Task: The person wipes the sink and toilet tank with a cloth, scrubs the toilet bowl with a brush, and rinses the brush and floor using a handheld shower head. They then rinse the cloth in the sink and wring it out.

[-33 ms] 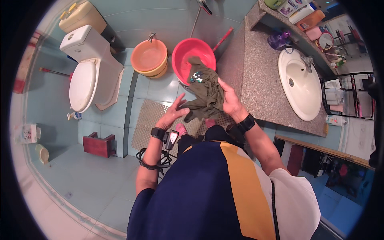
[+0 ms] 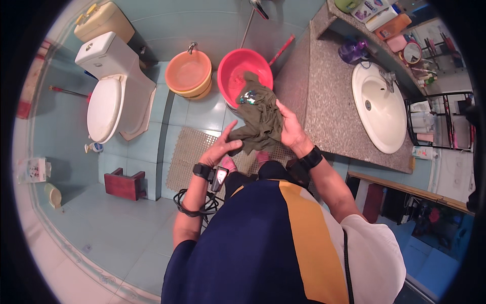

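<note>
A crumpled dark olive garment (image 2: 260, 117) with a shiny printed patch hangs between my hands. Its far end drapes into the red basin (image 2: 230, 68). My right hand (image 2: 292, 130) grips the garment's right side, the thumb up along its edge and the other fingers mostly hidden. At the near left, a fold passes between the thumb and fingers of my left hand (image 2: 221, 147), which holds it loosely with the index finger raised. What lies inside the basin under the cloth is hidden.
An orange basin (image 2: 188, 73) stands left of the red one, below a wall tap (image 2: 192, 47). The toilet (image 2: 109, 106) and a small dark red stool (image 2: 124, 183) are farther left. On the right is a granite counter (image 2: 329, 101) with a sink (image 2: 382, 121). A perforated mat (image 2: 190, 154) lies underfoot.
My left hand has shifted slightly, with the fold of garment nearest it drawn a little left. The right hand stays almost where it was, still gripping the cloth.
</note>
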Demonstrator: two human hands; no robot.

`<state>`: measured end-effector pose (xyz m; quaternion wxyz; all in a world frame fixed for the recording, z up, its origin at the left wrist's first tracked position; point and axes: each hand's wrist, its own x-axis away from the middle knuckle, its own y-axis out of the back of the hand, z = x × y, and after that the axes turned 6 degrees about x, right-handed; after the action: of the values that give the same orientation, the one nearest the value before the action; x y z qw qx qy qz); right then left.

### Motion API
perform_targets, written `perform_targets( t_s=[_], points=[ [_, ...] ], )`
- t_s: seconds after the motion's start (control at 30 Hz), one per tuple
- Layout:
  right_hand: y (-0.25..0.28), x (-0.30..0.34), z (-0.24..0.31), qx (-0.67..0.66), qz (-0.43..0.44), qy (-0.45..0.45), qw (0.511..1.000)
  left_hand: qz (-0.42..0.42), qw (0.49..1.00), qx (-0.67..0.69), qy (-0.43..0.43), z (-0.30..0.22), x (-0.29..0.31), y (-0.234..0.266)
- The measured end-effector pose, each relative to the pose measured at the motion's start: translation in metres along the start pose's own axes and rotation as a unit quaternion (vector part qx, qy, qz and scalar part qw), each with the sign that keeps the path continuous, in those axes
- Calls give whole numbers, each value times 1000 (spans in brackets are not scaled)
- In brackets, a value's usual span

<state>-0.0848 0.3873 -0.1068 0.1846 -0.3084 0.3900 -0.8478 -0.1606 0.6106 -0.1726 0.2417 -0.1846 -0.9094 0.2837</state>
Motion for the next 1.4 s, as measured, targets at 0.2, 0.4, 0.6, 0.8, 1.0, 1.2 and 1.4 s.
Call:
perform_targets(
  t_s=[0.2,0.4,0.6,0.8,1.0,1.2,1.4],
  points=[
    [-15,0,9,73,41,58,995,-125,988,88,13,6,-17,-26],
    [-15,18,36,179,35,81,980,-216,973,-12,-77,-38,-34,-65],
    [-14,44,78,271,38,194,942,-80,984,-106,-120,-73,-73,-120],
    [3,78,125,157,39,238,958,11,979,-104,-177,-94,-119,-152],
    [-9,83,133,161,16,336,928,-28,986,-101,-131,-99,-138,-143],
    [-48,33,110,362,-49,321,874,83,981,176,16,-100,-116,-63],
    [-102,-53,22,750,97,281,591,121,938,315,-76,-108,-67,27]
  ],
)
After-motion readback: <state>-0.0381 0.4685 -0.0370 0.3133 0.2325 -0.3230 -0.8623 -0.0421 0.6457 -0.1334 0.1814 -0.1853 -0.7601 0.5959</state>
